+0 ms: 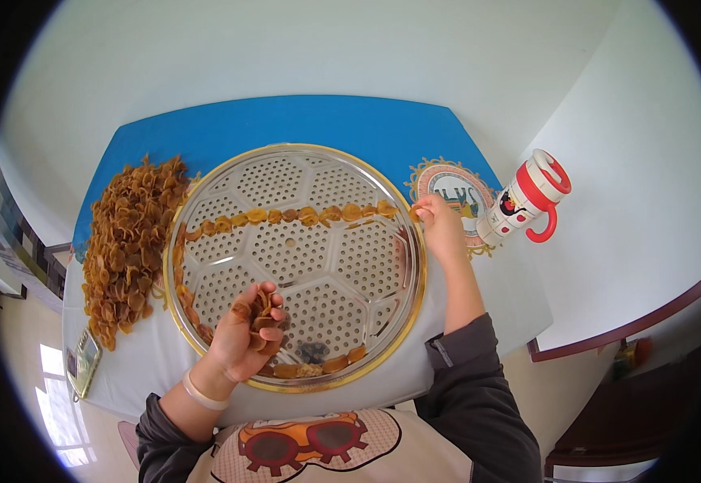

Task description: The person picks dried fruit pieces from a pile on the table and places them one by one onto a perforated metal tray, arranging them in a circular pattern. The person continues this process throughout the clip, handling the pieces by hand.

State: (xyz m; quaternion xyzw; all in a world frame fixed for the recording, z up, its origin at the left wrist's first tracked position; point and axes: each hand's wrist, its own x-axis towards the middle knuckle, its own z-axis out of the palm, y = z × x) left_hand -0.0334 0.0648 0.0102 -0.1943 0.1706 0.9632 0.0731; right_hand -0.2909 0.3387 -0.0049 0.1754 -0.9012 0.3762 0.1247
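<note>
A round perforated metal tray (290,242) with a golden rim lies on the table before me. A row of brown dried slices (308,215) crosses its upper part, and more slices line its left and lower edges. Over the lower left of the tray, my left hand (253,332) is cupped around several slices (261,317). My right hand (438,226) pinches one slice (415,212) at the tray's upper right rim, near the right end of the row. A large heap of the same slices (130,241) lies to the left of the tray.
A red and white tumbler with a handle (522,199) stands at the right of the table, beside a printed round motif on the tablecloth (284,121). A phone in a case (85,363) lies at the table's lower left edge. A wall rises behind the table.
</note>
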